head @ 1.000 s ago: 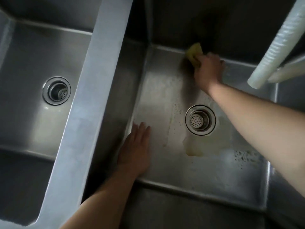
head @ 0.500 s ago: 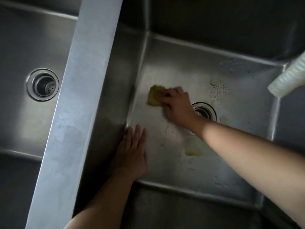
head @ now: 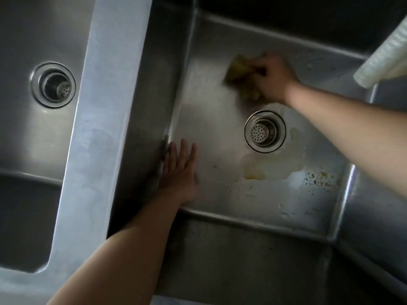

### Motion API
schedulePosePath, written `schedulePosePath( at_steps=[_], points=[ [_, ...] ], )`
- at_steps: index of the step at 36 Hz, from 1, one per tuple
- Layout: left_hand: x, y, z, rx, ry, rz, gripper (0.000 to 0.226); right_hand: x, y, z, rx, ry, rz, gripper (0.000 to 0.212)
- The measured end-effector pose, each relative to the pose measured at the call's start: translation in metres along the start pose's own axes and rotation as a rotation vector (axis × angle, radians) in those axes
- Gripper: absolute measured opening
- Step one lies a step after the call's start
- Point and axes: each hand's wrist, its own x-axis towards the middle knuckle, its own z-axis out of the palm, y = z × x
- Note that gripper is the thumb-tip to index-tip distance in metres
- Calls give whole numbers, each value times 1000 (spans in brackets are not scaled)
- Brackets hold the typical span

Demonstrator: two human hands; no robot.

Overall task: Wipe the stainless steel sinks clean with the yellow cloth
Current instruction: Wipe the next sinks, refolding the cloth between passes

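Note:
Two stainless steel sinks lie side by side. In the right sink [head: 211, 119], my right hand [head: 273, 78] is shut on the yellow cloth [head: 240, 75] and presses it on the floor just above the drain [head: 265, 131]. The cloth is blurred. My left hand [head: 179, 172] lies flat and open on the sink floor against the left wall. A yellowish puddle [head: 255, 170] and dark specks [head: 317, 178] sit below and right of the drain. The left sink [head: 26, 133] has its own drain [head: 53, 84].
A wide steel divider [head: 97, 137] separates the two sinks. A white ribbed hose end [head: 383, 56] hangs in at the upper right over the right sink's corner. The near wall of the right sink [head: 242, 256] is dark.
My right hand moved the cloth from the back edge to the left of the drain, then up and right to above the drain. My left hand stayed flat in place.

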Motion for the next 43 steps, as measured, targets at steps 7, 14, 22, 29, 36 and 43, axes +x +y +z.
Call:
schedulePosePath(
  at_steps=[7, 14, 22, 29, 36, 43],
  points=[
    [-2, 2, -8, 4, -37, 1, 99, -21, -17, 55, -129, -7, 104, 43],
    [-4, 1, -15, 36, -29, 29, 93, -113, -40, 99, -108, -193, -34, 43],
    [0, -2, -20, 26, -81, 31, 81, -192, -55, 125, -94, -417, -91, 39],
    [-6, 2, -25, -9, -91, 3, 99, -221, -54, 135, -91, -505, -263, 34],
    [-4, 2, -26, 10, -86, 10, 99, -234, -42, 137, -83, -669, -220, 39],
    [-4, 4, -27, 26, -87, 14, 96, -237, -16, 112, -35, -816, 57, 36]
  ],
)
